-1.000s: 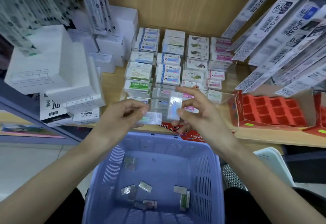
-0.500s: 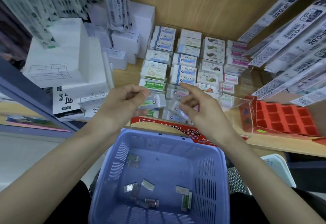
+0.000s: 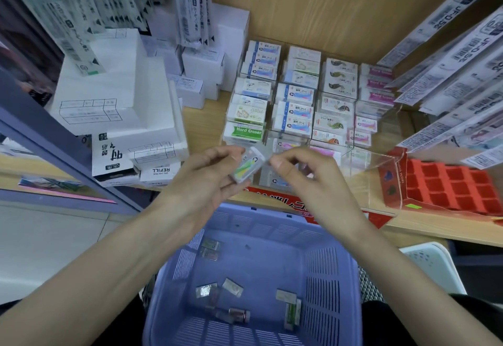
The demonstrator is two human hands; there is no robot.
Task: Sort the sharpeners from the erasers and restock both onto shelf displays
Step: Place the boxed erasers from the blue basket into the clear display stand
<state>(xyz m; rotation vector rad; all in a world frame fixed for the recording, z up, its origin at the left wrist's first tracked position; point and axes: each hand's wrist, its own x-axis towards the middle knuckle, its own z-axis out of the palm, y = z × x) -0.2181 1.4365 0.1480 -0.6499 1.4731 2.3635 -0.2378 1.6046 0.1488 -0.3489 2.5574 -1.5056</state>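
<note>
Fingers (image 3: 226, 152) of the left hand (image 3: 204, 182) pinch a wrapped eraser (image 3: 249, 167) just above the front row of the clear display (image 3: 375, 154), the right hand (image 3: 310, 185) curls beside it, holding what I cannot tell; best to match its picture, then slide it in flat.

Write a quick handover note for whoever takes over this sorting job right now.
Left hand pinches one wrapped eraser above the shelf, in front of the clear eraser display.
Right hand: fingers curled beside that eraser; whether it holds anything is unclear.
Done: display rows mostly filled.
Left: shelve this eraser; several small packets lie in the purple basket, to sort.
</note>
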